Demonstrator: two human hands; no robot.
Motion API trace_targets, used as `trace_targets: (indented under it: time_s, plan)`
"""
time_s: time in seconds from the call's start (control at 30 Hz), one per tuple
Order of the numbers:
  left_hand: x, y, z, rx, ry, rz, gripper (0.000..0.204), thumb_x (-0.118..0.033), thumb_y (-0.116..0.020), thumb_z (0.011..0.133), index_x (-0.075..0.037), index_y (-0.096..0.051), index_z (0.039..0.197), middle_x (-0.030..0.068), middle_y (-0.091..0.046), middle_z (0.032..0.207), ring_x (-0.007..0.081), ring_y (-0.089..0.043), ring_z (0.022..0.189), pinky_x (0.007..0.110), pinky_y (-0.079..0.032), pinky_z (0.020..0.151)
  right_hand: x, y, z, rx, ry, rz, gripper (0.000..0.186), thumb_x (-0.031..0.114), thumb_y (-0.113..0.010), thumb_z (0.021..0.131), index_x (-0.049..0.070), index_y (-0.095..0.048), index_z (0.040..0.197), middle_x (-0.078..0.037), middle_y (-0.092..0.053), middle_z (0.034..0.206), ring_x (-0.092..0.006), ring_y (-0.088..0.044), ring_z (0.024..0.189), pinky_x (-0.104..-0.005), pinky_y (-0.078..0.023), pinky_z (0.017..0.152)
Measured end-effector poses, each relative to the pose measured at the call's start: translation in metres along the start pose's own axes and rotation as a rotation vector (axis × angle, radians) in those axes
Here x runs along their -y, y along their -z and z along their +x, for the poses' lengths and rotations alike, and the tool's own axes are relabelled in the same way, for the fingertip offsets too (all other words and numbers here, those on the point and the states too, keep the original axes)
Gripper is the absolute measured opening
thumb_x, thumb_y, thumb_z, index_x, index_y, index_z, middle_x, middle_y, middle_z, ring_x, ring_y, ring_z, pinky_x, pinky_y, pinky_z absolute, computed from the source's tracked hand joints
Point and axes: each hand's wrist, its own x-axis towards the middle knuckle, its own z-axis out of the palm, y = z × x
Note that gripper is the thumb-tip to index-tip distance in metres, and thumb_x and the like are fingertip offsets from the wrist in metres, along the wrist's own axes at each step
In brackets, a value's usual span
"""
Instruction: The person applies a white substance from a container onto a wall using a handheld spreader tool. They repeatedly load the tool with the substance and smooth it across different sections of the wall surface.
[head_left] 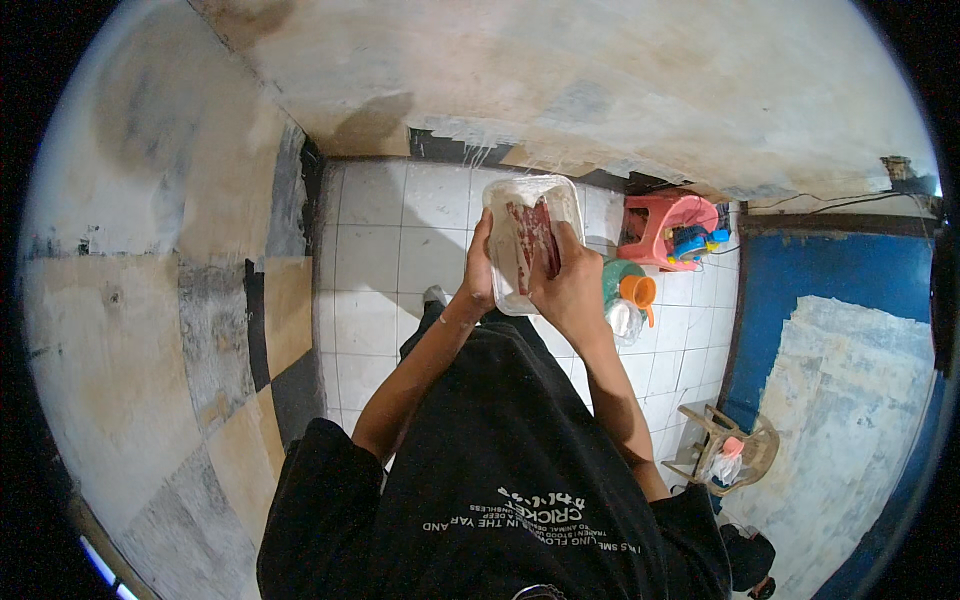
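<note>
A white rectangular tub (508, 297), its inside smeared with pale paste, is held up in front of my body. My left hand (478, 272) grips its left side, fingers wrapped round the wall. Inside the tub lies a dark red flat piece (527, 228), streaked with white; its exact kind cannot be made out. My right hand (572, 283) reaches over the tub's right side, fingers closed on the red piece's near end. Some of those fingers are hidden.
On the tiled floor (365, 260) to the right stand a pink plastic stool (645, 222) with a blue-and-yellow object (692, 243), a green basin (612, 272) and an orange dipper (638, 290). A brown chair (765, 455) is farther right. A patchy wall (600, 90) rises ahead.
</note>
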Motion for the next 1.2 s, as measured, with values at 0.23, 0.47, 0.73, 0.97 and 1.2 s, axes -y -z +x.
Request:
trace_targets:
  time_s: [0.23,0.47,0.73,0.97,1.2]
  plan:
    - [0.005,0.001,0.0,-0.044,-0.006,0.028,0.06,-0.054,-0.033,0.099,-0.007,-0.047,0.132,0.0112,-0.06,0.123,0.0242,-0.06,0.109,0.04,-0.047,0.098,0.007,0.004,-0.001,-0.046,0.025,-0.039,0.016,0.002,-0.059,0.08,-0.001,-0.052,0.094,-0.026,-0.058,0.064,-0.0449,-0.06,0.059,-0.0479,-0.048,0.052]
    - [-0.001,-0.009,-0.004,-0.052,0.009,0.129,0.058,-0.049,-0.035,0.099,-0.007,-0.041,0.139,0.009,-0.053,0.133,0.024,-0.052,0.122,0.04,-0.038,0.107,0.017,0.001,-0.001,-0.111,0.019,-0.09,0.016,0.001,-0.058,0.081,-0.003,-0.053,0.095,-0.026,-0.058,0.065,-0.0434,-0.061,0.059,-0.0432,-0.048,0.051]
    - [-0.004,-0.005,0.0,-0.145,0.019,0.094,0.056,-0.049,-0.034,0.1,-0.005,-0.045,0.133,0.0124,-0.059,0.122,0.0237,-0.061,0.108,0.039,-0.05,0.095,0.006,0.003,-0.005,-0.05,0.038,-0.03,0.014,0.001,-0.058,0.081,-0.003,-0.053,0.094,-0.024,-0.057,0.064,-0.0423,-0.061,0.058,-0.042,-0.047,0.051]
    - [0.001,-0.01,0.0,-0.136,-0.016,0.117,0.057,-0.052,-0.037,0.099,-0.006,-0.046,0.132,0.0122,-0.06,0.12,0.024,-0.061,0.108,0.039,-0.05,0.095,0.021,0.0,0.005,-0.073,0.039,-0.054,0.013,0.002,-0.058,0.081,-0.003,-0.053,0.092,-0.024,-0.057,0.063,-0.0427,-0.06,0.058,-0.0437,-0.048,0.051]
    - [-0.001,-0.008,0.0,-0.128,-0.003,0.062,0.06,-0.054,-0.039,0.098,-0.006,-0.045,0.133,0.0122,-0.06,0.121,0.0236,-0.06,0.109,0.039,-0.05,0.095,0.011,0.004,0.001,-0.016,0.018,-0.047,0.013,0.003,-0.059,0.08,-0.002,-0.054,0.092,-0.024,-0.057,0.063,-0.0438,-0.06,0.059,-0.0443,-0.048,0.052]
